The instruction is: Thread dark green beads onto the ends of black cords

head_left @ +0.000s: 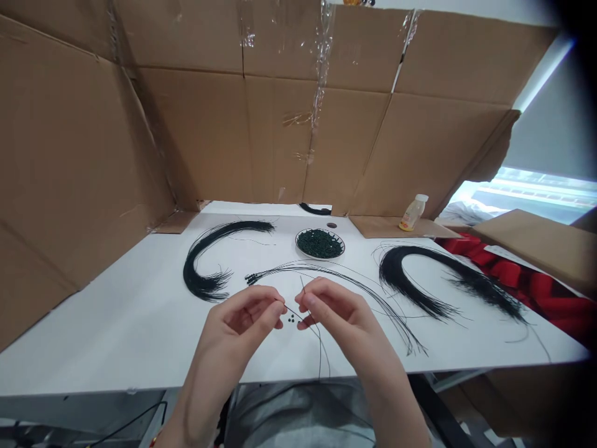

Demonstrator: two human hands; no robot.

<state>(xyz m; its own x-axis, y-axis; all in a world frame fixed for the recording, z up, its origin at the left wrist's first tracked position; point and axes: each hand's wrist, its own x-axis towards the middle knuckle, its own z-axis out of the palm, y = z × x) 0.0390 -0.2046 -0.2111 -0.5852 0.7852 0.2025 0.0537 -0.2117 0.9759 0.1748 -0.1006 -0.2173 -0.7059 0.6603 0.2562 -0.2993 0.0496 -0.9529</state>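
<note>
My left hand (249,317) and my right hand (333,311) meet over the near edge of the white table (116,323), both pinching a thin black thread (321,348) that hangs down between them. Two or three small dark beads (291,318) sit on the thread between my fingertips. Behind my hands lies a fan of black threads with beads at their left ends (326,274). A small dish of dark green beads (319,243) stands further back at the centre.
A curved bundle of black threads (205,261) lies at the left, another bundle (443,280) at the right. A small yellow bottle (413,213) stands at the back right. Cardboard walls (209,124) enclose the table. Red items (536,280) lie beyond the right edge.
</note>
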